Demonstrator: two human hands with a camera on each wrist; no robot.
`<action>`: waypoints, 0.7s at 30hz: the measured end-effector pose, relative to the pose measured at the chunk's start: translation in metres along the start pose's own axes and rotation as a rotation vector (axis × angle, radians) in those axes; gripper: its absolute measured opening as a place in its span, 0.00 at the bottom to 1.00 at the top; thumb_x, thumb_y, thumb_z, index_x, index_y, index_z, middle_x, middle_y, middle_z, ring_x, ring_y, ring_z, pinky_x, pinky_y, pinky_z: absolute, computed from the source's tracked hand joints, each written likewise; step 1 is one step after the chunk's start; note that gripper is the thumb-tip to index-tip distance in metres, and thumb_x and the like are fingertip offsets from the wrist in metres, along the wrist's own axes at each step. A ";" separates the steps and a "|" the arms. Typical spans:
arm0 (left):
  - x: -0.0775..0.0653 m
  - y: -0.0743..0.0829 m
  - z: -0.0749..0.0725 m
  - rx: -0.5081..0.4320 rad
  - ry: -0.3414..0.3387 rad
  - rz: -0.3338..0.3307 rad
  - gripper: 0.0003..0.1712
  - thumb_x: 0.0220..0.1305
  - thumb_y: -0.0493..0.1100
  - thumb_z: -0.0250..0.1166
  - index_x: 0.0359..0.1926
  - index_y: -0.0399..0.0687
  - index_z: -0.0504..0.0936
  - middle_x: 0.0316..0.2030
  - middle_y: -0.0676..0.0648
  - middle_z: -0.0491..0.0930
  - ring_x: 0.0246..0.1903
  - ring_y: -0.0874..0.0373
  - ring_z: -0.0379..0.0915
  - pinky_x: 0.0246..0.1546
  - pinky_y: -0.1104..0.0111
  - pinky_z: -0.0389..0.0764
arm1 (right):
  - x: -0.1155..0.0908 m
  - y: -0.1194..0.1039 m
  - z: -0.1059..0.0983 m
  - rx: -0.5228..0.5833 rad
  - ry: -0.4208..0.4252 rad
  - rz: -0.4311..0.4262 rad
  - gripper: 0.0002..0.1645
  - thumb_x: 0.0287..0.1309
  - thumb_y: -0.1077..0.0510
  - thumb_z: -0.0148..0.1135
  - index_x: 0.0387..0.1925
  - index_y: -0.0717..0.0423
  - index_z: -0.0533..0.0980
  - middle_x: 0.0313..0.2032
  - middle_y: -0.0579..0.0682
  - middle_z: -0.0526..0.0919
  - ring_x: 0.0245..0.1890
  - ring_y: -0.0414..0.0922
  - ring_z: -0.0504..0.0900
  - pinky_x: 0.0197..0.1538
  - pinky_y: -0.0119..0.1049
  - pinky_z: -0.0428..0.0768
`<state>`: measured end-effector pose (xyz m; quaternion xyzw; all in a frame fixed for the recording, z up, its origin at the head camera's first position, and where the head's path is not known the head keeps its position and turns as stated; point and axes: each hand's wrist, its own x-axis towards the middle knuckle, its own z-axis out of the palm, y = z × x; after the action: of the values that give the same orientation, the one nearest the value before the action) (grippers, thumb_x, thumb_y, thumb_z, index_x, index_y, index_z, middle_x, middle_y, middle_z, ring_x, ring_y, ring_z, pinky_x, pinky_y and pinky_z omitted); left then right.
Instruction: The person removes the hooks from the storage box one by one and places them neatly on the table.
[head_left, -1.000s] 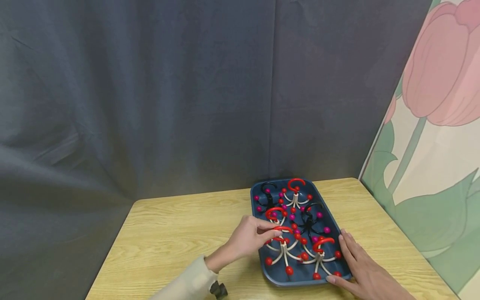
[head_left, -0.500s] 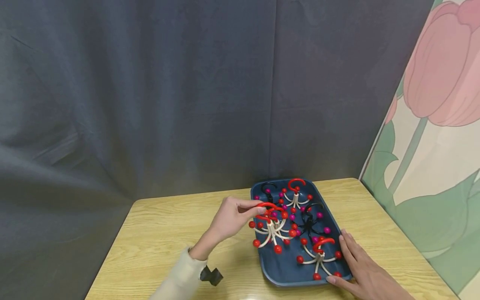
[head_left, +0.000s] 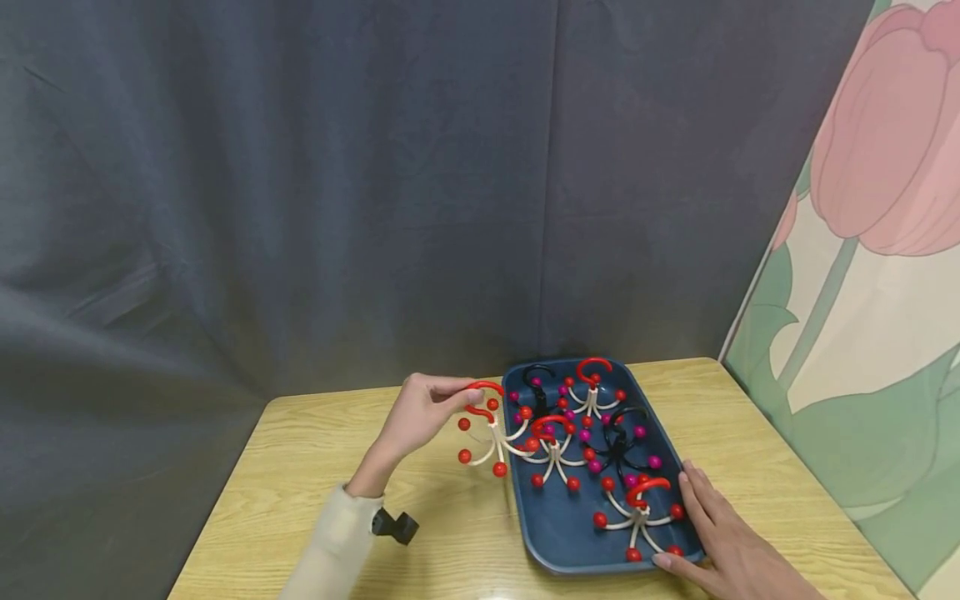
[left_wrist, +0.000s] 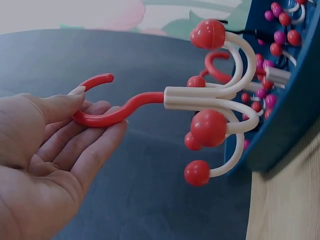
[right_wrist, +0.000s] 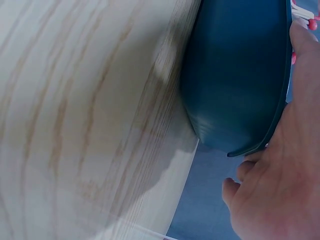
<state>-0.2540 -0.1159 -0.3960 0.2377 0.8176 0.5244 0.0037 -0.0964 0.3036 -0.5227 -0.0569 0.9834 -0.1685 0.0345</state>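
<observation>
My left hand [head_left: 423, 417] pinches a multi-armed hanging hook by its red curved top, thumb against fingers. The held hanging hook [left_wrist: 185, 97] has white curved arms tipped with red balls; in the head view it hangs just left of the blue tray [head_left: 570, 537], one ball overlapping the rim. My right hand [head_left: 723, 533] rests at the tray's near right corner, fingers along the right side and thumb at the near edge. Inside the tray stand more such hooks, among them a red-and-white hook [head_left: 553, 450] on the left and another red-and-white hook [head_left: 639, 515] near the right hand.
A black hook with pink balls [head_left: 617, 446], another black hook [head_left: 538, 396] and a red-and-white hook [head_left: 592, 392] occupy the tray's middle and far part. The tray stands on a wooden table [head_left: 315, 492]. Behind hangs a grey curtain [head_left: 390, 208]; a tulip-patterned cloth [head_left: 877, 333] borders the right.
My left hand has lifted a red-and-white hook from the tray's near left part and carried it up and left past the rim. The right hand has stayed at the corner.
</observation>
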 end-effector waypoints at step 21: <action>0.022 -0.068 -0.027 0.006 0.084 -0.091 0.18 0.68 0.53 0.73 0.56 0.55 0.91 0.48 0.45 0.92 0.43 0.55 0.90 0.28 0.71 0.74 | 0.001 0.000 0.000 0.018 -0.038 0.017 0.74 0.57 0.17 0.60 0.83 0.65 0.47 0.82 0.68 0.46 0.75 0.69 0.58 0.66 0.72 0.73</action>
<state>-0.3063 -0.1538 -0.4371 0.1780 0.8287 0.5306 -0.0075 -0.0972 0.3030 -0.5227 -0.0513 0.9816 -0.1757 0.0552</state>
